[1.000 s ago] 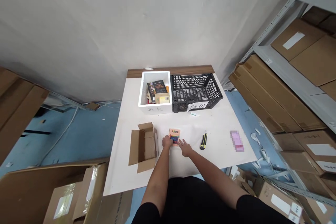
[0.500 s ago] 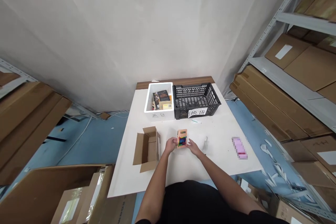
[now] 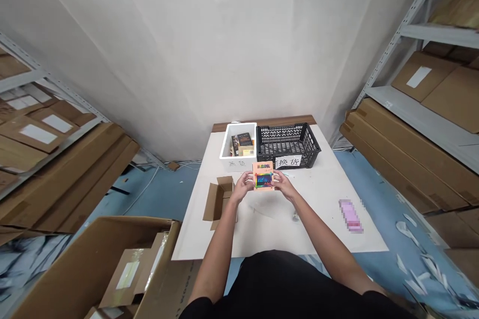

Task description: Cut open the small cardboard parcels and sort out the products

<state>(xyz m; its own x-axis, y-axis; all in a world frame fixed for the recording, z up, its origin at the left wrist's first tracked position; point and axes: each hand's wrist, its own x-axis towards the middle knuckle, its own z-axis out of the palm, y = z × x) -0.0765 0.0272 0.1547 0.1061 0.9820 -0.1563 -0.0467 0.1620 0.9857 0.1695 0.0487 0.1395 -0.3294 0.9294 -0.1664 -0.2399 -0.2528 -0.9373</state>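
A small orange packet (image 3: 263, 175) with a colourful print is held up above the white table (image 3: 269, 229), facing me. My left hand (image 3: 245, 184) grips its left edge and my right hand (image 3: 283, 184) grips its right edge, fingers closed on it. Just left of my hands an open, empty cardboard box (image 3: 218, 201) lies on the table. Behind the packet stand a white foam box (image 3: 239, 147) with several packaged items inside and a black plastic crate (image 3: 287, 144) with a paper label.
A utility knife (image 3: 295, 217) lies by my right forearm, and a pink blurred object (image 3: 351, 216) is at the table's right. Metal shelves with cardboard cartons (image 3: 404, 154) flank both sides. Large open cartons (image 3: 93, 269) stand on the blue floor at lower left.
Both hands have picked the orange packet up off the table and raised it upright in front of me. The camera has tilted and shifted, so the table sits further right.
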